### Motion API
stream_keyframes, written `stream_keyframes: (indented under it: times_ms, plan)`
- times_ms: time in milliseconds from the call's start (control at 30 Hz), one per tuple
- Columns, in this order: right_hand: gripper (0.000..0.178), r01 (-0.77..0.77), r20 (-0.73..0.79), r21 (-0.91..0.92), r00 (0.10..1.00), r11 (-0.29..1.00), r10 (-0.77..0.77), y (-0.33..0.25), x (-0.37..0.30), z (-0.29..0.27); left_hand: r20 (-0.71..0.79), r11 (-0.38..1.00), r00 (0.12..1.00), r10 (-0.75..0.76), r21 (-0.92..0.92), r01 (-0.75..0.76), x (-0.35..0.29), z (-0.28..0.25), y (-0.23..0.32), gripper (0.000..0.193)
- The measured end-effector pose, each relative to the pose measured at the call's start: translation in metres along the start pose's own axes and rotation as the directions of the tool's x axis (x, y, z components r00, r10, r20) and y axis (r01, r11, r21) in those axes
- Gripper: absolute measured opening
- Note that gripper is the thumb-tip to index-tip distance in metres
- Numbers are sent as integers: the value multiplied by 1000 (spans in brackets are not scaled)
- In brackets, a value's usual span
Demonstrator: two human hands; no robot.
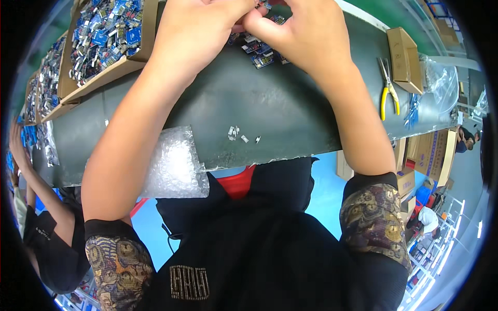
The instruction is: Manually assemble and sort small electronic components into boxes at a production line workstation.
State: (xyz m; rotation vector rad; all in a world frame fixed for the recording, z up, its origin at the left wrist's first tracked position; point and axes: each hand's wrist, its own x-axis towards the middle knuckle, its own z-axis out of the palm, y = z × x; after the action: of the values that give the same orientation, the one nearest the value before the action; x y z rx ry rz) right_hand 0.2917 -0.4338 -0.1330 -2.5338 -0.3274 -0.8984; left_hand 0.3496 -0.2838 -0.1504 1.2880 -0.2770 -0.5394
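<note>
At the far edge of the view, my left hand [215,20] and my right hand [311,33] come together, fingers pinched. Between their fingertips is a small circuit board [264,5], mostly covered by the fingers and partly cut off by the frame. Just beneath the hands lies a loose pile of blue circuit boards [262,59] with small displays, partly hidden by my right hand. Several tiny silver metal connectors [233,133] are scattered on the dark table [249,103], nearer to me. A bubble-wrap bag [176,163] lies by my left forearm, overhanging the table's front edge.
Cardboard boxes [96,82] full of blue boards stand at the left. To the right lie yellow-handled pliers [388,96], a small open carton [405,62], blue wires [412,111] and a clear plastic bag [441,85]. A co-worker's arm [46,194] reaches in at far left.
</note>
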Motion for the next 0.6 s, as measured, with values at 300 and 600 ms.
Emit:
stream_keyframes:
  times_ms: [300, 600]
  plan:
    - [23, -57, 99, 32, 994, 998, 54, -3, -5, 2, 47, 1000, 999, -7, 2, 7, -12, 3, 8, 19]
    - [21, -64, 110, 28, 992, 998, 61, -14, -3, 10, 71, 999, 997, -40, 22, 38, -2, -13, -4, 18]
